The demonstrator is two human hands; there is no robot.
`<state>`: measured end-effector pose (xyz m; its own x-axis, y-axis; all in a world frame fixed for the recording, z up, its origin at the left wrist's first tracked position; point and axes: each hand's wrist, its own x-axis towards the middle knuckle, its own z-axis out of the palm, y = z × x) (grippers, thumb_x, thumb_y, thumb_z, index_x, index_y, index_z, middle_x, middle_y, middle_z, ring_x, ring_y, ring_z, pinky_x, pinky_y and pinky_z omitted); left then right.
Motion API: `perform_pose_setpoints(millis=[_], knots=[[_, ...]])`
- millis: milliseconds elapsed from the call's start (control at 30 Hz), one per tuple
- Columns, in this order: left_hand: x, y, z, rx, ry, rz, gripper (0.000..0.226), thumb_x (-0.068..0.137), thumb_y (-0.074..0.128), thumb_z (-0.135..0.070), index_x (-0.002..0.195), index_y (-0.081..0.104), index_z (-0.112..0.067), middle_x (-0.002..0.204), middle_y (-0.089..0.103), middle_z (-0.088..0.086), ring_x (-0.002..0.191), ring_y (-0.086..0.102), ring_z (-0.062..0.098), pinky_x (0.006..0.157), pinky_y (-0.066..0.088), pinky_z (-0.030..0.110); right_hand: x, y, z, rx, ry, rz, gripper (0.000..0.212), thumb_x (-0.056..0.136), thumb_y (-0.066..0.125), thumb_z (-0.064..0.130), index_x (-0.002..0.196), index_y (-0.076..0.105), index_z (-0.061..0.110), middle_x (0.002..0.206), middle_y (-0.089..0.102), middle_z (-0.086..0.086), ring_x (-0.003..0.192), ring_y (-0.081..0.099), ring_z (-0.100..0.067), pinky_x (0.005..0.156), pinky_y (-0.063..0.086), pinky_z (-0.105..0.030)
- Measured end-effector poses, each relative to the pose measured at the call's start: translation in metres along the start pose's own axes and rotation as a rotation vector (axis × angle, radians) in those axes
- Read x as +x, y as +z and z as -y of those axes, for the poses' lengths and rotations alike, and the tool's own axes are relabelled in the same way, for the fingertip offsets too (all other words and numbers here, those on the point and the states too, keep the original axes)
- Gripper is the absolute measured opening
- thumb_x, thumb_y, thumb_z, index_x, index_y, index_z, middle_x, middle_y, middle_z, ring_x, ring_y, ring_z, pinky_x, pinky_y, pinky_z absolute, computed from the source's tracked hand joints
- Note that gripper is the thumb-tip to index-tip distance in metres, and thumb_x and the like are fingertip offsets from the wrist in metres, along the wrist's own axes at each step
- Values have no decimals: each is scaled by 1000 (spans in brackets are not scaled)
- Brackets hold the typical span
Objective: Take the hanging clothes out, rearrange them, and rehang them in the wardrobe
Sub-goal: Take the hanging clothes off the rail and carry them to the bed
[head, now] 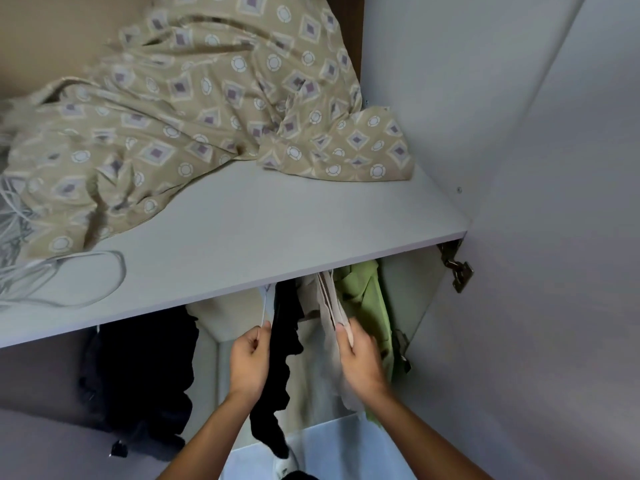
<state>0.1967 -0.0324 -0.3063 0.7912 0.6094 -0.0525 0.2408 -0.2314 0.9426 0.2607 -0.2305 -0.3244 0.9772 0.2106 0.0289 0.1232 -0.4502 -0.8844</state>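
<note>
Two hands reach up into the wardrobe under a pale shelf [242, 230]. Far left on that shelf lie white hangers [52, 271], with a beige patterned cloth [194, 98] heaped behind them. Below, a dark garment [145, 368] hangs at the left. The left hand [250, 362] pinches a thin white hanger [266, 306] between thumb and fingers, touching a black garment [282, 344] that hangs just beside it. The right hand [360, 358] grips a beige garment [329, 313] at its folded edge, fingers curled round the cloth. A green garment [367, 299] hangs just beyond, near the wardrobe's side wall and a metal hinge [457, 268].
</note>
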Motion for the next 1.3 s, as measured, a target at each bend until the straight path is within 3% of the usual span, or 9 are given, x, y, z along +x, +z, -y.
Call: perform_pose_setpoints(millis=[100,200,267,367,567,700,833,1000,1300], knots=[[-34,-14,9,-14,-28,-13,52,110,53,-25,62,33,-23,59,26,-5,57,27,11,52,26,29,-24,-3,-12,45,-11,48,29,108,49,42,85,56,24,64,58,2,60,59,-12,61,48,-44],[-71,-25,20,-4,-79,-51,47,110,52,-26,67,37,-16,58,29,-7,56,30,10,51,30,24,-45,-5,-23,67,-2,102,36,107,54,38,75,52,21,57,51,7,51,49,-7,55,41,-38],[-96,-33,28,37,-101,-74,42,110,51,-29,74,50,-8,53,40,-8,51,38,6,49,33,17,-61,-5,-28,75,3,156,42,106,58,33,69,47,19,54,44,7,51,43,-6,54,37,-37],[-132,-43,41,80,-154,-66,33,110,50,-37,88,63,-15,52,50,-5,46,44,5,47,36,16,-88,-1,-32,88,61,239,46,104,62,31,67,45,11,55,38,5,52,39,-6,54,33,-34],[-197,-59,66,66,-209,-96,42,110,52,-32,72,41,-17,49,32,-13,44,30,4,43,28,17,-141,6,-30,62,73,344,53,105,60,27,55,42,30,50,34,12,49,32,-4,51,25,-23],[-245,-85,88,25,-231,-117,43,108,53,-36,71,44,-17,52,29,-10,47,28,6,46,27,23,-189,15,-24,10,38,441,54,104,59,25,55,36,28,52,29,12,52,27,-5,51,22,-25],[-307,-120,108,-9,-239,-170,52,108,52,-35,57,44,-36,53,31,-12,48,32,5,48,29,15,-254,29,-14,-29,11,520,53,103,59,29,59,31,27,56,26,11,54,25,-5,51,20,-24],[-410,-168,150,-21,-309,-296,51,108,54,-37,64,32,-22,57,30,-10,53,31,5,51,29,18,-342,42,-3,-91,-30,687,55,104,60,24,58,29,29,58,26,10,55,24,-6,50,20,-23],[-588,-225,195,-183,-497,-511,46,109,56,-21,64,50,-18,50,54,-7,45,49,4,48,37,15,-460,76,9,-242,-185,1069,53,100,60,40,57,31,29,56,27,9,56,25,-6,54,21,-26]])
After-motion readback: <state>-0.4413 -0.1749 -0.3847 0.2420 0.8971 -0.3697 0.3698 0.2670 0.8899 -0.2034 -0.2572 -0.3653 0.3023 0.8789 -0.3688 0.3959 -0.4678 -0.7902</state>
